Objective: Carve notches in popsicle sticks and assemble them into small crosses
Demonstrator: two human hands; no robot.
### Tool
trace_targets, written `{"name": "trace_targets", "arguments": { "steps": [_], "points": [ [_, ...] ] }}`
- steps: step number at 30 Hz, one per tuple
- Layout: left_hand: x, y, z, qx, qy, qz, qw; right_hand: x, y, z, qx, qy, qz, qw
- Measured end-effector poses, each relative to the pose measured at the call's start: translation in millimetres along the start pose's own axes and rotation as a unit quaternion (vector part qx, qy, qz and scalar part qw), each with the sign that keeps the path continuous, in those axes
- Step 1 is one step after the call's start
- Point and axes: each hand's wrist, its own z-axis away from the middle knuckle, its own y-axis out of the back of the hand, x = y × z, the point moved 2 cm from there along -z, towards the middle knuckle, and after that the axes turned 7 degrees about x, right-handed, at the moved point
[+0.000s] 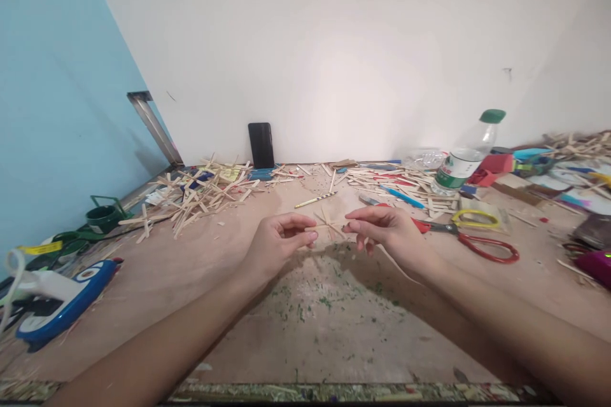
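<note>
In the head view, thin crossed sticks (327, 225) at the frame's centre, pinched by the left hand (277, 238), could be twisted apart by an uneven pull, while the gripped end is hidden and whether anything is gripped by the half-curled right hand (392, 230) cannot be told.

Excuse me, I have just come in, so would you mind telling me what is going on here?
A person is handling a small piece of crossed wooden sticks above the table. The left hand pinches one end; the right hand is at the other, though its grip is hard to make out. A pencil lies just beyond, scissors lie to the right, and a pile of crossed sticks sits farther back on the left.
</note>
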Motion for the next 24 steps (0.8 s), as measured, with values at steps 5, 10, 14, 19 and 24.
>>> {"name": "trace_targets", "arguments": {
  "steps": [5,10,14,19,24],
  "points": [
    [1.1,-0.7,0.4,-0.005,0.001,-0.001,1.0,3.1,1.5,-1.7,-0.023,-0.008,0.0,1.0],
    [0.8,-0.7,0.7,-0.009,0.004,-0.002,1.0,3.1,2.4,-2.6,0.004,-0.011,-0.02,1.0],
    [0.2,-0.5,0.4,-0.006,0.007,-0.002,1.0,-0.7,2.3,-1.8,0.009,-0.022,-0.028,0.999],
    [0.6,0.0,0.2,-0.002,0.006,-0.013,1.0,0.9,1.8,-1.2,-0.014,-0.033,-0.024,0.999],
    [3.7,1.5,0.5,-0.001,-0.003,-0.029,1.0,7.2,3.0,-3.8,-0.022,-0.032,-0.017,0.999]
  ]
}}
